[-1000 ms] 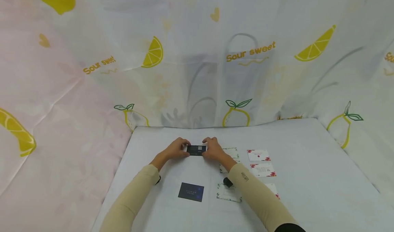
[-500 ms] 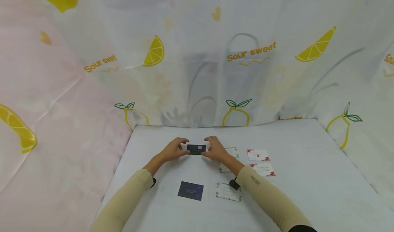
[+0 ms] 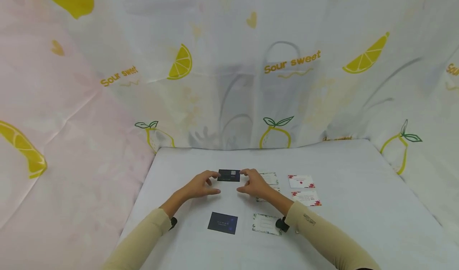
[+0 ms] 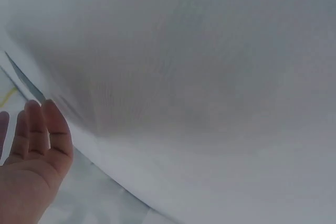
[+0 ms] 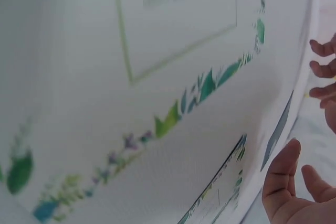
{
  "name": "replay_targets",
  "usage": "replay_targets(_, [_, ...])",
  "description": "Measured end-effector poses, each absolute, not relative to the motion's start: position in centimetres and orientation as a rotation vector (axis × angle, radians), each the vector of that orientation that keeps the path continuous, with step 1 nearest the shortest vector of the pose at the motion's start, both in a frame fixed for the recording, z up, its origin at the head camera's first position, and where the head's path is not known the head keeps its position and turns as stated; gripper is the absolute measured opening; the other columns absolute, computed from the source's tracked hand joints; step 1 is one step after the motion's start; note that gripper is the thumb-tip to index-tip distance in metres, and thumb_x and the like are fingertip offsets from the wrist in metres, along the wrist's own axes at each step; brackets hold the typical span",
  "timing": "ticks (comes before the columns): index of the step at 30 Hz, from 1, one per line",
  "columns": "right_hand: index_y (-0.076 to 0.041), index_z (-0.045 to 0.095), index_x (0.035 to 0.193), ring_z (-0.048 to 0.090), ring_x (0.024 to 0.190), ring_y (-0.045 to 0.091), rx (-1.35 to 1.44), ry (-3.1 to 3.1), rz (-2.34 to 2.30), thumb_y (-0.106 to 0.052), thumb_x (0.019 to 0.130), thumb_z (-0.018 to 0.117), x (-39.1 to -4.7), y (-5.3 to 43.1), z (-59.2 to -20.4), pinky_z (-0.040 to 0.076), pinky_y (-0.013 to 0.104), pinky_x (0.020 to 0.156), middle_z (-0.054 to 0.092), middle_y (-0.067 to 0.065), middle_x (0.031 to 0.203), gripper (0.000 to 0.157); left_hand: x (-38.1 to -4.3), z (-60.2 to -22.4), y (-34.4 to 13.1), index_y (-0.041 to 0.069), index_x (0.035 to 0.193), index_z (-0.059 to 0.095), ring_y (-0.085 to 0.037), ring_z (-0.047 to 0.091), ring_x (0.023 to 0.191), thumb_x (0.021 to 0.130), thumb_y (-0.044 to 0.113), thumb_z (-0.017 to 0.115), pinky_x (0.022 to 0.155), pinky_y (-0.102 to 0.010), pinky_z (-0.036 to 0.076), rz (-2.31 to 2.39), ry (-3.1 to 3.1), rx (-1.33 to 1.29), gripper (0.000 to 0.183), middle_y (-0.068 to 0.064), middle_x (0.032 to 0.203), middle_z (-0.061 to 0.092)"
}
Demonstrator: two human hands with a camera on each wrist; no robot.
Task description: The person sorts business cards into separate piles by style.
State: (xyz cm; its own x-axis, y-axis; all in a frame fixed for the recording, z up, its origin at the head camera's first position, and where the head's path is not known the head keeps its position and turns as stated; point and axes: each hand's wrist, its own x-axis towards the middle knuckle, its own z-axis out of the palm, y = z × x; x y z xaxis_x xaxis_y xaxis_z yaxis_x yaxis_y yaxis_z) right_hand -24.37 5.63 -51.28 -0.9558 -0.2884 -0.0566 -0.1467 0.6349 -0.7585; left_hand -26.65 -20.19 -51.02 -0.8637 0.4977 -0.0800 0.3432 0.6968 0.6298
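Note:
In the head view, a dark card with a small white square (image 3: 228,175) lies flat near the far edge of the white table. My left hand (image 3: 199,185) is at its left end, fingertips by the edge, thumb apart below the card. At the right end is my right hand (image 3: 255,185), its fingertips close to that corner and its thumb also off the card. Whether any fingertip touches the card is hard to tell. The left wrist view has my left hand's fingers (image 4: 59,137) loosely extended. Nearer me lies a second dark blue card (image 3: 222,223).
A leaf-bordered white card (image 3: 266,224) lies front right, partly under my right wrist's black strap. Further leaf-bordered cards (image 3: 270,178) are partly behind the right arm. Red-flowered cards, an upper one (image 3: 301,181) and a lower one (image 3: 306,198), lie to the right. A lemon-print curtain (image 3: 229,83) stands behind.
Both thumbs have come off the dark card's lower corners, and both hands have drawn back toward me. The card stays in about the same place.

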Motion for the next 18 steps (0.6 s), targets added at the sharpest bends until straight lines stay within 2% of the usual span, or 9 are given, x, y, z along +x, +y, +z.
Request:
replay_targets(7, [-0.005,0.056,0.132,0.056,0.079,0.014,-0.314,2.634,-1.257,-0.023,0.079,0.082,-23.2,5.2,-51.2,0.047,0.029,0.070,0.055,0.018,0.127,0.061,-25.6,-50.8,-20.3,0.014,0.132,0.058,-0.018,0.059,0.098,0.080,0.037,0.082,0.083,-0.036,0.051,0.930,2.605,0.736,0.062,-0.009,0.128,0.061])
replay_targets(18, [-0.004,0.059,0.128,0.054,0.086,0.016,-0.298,2.630,-1.215,-0.025,0.079,0.082,-20.8,4.2,-51.1,0.047,0.032,0.075,0.059,0.015,0.121,0.059,-24.0,-50.6,-20.1,0.010,0.133,0.056,-0.018,0.059,0.095,0.077,0.034,0.085,0.081,-0.033,0.049,0.894,2.526,0.787,0.067,-0.009,0.126,0.062])
